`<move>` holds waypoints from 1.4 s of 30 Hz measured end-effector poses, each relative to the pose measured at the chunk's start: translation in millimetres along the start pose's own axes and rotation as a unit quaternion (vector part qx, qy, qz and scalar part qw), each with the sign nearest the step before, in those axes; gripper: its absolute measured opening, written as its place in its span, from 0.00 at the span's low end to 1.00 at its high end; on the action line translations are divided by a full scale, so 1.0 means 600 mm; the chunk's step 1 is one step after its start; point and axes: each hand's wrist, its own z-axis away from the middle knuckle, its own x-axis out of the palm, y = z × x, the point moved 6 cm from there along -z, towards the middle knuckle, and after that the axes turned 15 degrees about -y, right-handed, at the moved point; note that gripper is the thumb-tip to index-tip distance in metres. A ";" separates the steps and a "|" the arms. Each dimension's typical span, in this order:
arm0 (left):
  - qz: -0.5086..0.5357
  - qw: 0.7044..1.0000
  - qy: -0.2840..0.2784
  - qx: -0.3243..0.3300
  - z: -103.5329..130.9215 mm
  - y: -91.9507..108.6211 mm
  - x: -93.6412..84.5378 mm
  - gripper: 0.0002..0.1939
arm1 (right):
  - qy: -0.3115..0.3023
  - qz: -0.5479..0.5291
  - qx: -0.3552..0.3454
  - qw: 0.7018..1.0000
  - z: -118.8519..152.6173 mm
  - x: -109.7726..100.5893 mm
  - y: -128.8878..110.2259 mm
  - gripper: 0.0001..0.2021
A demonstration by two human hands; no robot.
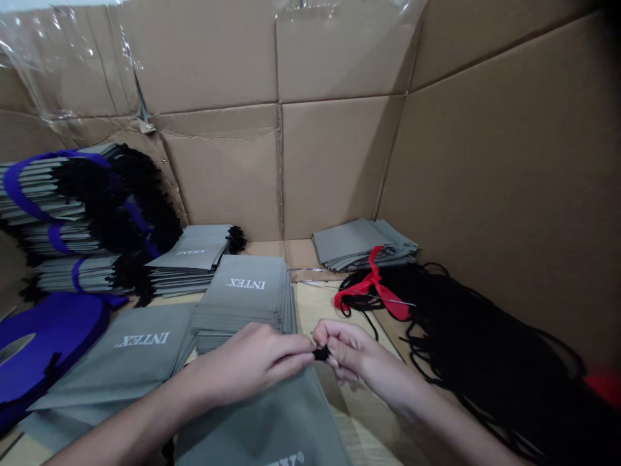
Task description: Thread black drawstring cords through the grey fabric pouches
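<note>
"On our pale tabletop (315,304), what do we count?"

"Four unstrapped stacks of gray pouches (237,310), three strapped bundles (43,194) piled at the left, one purple roll (72,336), one heap of black cords (485,349) at the right, and one red tie (373,281) at its far end."

"And between our two hands?"

"One short black cord end (321,354). Our left hand (264,357) and our right hand (352,353) both pinch it narrowly."

"Which way does it point?"

"Crosswise to us: the visible bit has its long axis roughly left to right, with the rest hidden by our fingers."

"Where does it lie against the grip?"

"Right between both sets of fingertips, by the far right corner of one front pouch (276,421). That pouch's right edge slants from our hands toward us and to the right. We cannot tell whether the two are joined."
</note>
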 end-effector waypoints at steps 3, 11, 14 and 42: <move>0.034 0.999 0.002 0.003 -0.002 -0.004 0.003 0.15 | 0.018 0.041 -0.022 0.999 0.000 -0.002 -0.003 0.23; 0.010 1.000 -0.003 0.009 -0.005 -0.007 0.005 0.15 | 0.048 0.176 -0.008 0.983 0.010 0.003 -0.017 0.20; 0.001 1.000 -0.007 0.017 -0.004 -0.004 0.006 0.15 | 0.038 0.234 0.009 0.971 0.007 0.008 -0.019 0.20; 0.097 0.988 0.118 0.006 -0.012 -0.013 0.006 0.13 | 0.077 0.276 -0.043 0.957 0.012 0.008 -0.012 0.15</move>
